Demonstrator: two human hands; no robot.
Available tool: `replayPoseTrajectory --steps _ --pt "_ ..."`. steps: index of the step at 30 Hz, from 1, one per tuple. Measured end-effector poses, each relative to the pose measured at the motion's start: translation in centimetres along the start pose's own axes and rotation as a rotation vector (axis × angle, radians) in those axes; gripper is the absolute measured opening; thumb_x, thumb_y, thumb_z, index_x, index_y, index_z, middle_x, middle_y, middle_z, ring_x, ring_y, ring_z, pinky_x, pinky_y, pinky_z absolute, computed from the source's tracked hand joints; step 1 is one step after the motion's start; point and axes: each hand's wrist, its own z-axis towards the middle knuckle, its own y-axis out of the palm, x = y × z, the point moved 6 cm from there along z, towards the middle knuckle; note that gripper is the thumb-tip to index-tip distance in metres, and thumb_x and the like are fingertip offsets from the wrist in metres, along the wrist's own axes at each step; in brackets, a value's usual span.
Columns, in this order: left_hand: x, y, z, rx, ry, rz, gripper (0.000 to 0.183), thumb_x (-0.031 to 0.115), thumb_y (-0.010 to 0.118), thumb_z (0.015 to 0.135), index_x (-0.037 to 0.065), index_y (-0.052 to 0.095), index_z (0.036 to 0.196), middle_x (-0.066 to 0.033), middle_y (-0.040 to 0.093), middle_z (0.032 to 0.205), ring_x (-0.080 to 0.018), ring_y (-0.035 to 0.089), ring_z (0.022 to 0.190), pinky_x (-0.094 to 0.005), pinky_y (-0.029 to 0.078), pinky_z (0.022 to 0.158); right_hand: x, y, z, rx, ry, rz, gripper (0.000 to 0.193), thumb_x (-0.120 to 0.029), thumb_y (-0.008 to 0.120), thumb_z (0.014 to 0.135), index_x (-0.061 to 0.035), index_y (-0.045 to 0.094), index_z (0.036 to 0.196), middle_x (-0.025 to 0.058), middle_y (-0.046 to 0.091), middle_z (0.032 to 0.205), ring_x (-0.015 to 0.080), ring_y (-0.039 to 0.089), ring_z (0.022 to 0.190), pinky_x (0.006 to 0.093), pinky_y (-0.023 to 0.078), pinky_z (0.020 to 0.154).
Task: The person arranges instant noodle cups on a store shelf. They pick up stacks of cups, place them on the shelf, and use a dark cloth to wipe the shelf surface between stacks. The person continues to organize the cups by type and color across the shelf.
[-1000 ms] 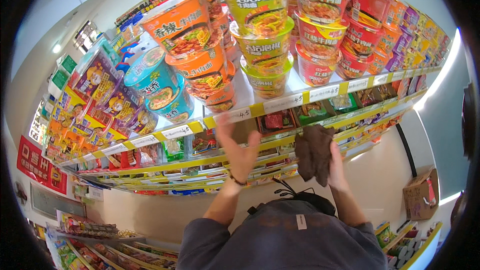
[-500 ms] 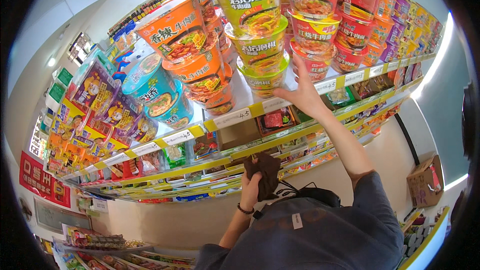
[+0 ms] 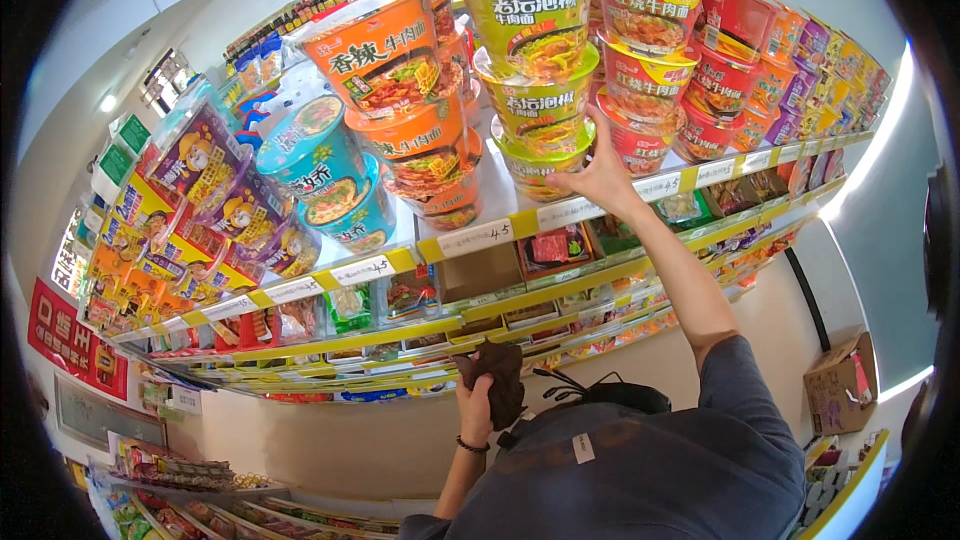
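Bottom green cup [image 3: 532,174] against right grip [image 3: 606,183]; brown cloth [image 3: 503,380] in left grip [image 3: 475,412].

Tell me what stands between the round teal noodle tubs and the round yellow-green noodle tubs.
In the head view, stacked round orange noodle tubs stand between the teal tubs and yellow-green tubs.

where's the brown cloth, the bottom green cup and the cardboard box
Brown cloth [image 3: 507,382]: head view, on its crumpled middle
Bottom green cup [image 3: 533,170]: head view, on its front wall below the rim
Cardboard box [image 3: 832,395]: head view, on its near side
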Motion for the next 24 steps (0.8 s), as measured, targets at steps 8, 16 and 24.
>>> replayPoseTrajectory --steps 8,16,24 --pt "-0.3 0.1 0.4 -0.027 0.018 0.034 0.042 0.004 0.049 0.084 -0.002 0.044 0.125 -0.0121 0.054 0.114 -0.0221 0.055 0.102 -0.0344 0.048 0.086 -0.5 0.1 0.1 0.011 -0.027 -0.097 0.112 -0.021 0.087 0.054 -0.0056 0.015 0.138 0.0159 0.034 0.134 0.0258 0.035 0.127 0.0373 0.030 0.106" --pt "-0.8 -0.4 0.4 -0.022 0.002 0.033 0.043 0.006 0.051 0.083 -0.003 0.044 0.124 -0.0128 0.053 0.117 -0.0230 0.056 0.101 -0.0347 0.049 0.084 0.9 0.8 0.3 -0.019 0.007 0.077 0.110 -0.016 0.086 0.057 -0.0053 0.014 0.139 0.0149 0.040 0.130 0.0239 0.040 0.122 0.0357 0.033 0.102" --pt "-0.6 -0.6 0.2 0.033 0.012 0.041 0.042 0.004 0.052 0.082 -0.003 0.045 0.122 -0.0111 0.054 0.114 -0.0216 0.055 0.099 -0.0324 0.047 0.085 -0.3 0.6 0.0 -0.038 0.006 -0.057 0.112 -0.022 0.086 0.057 -0.0080 0.013 0.140 0.0178 0.037 0.135 0.0279 0.038 0.125 0.0371 0.032 0.103"
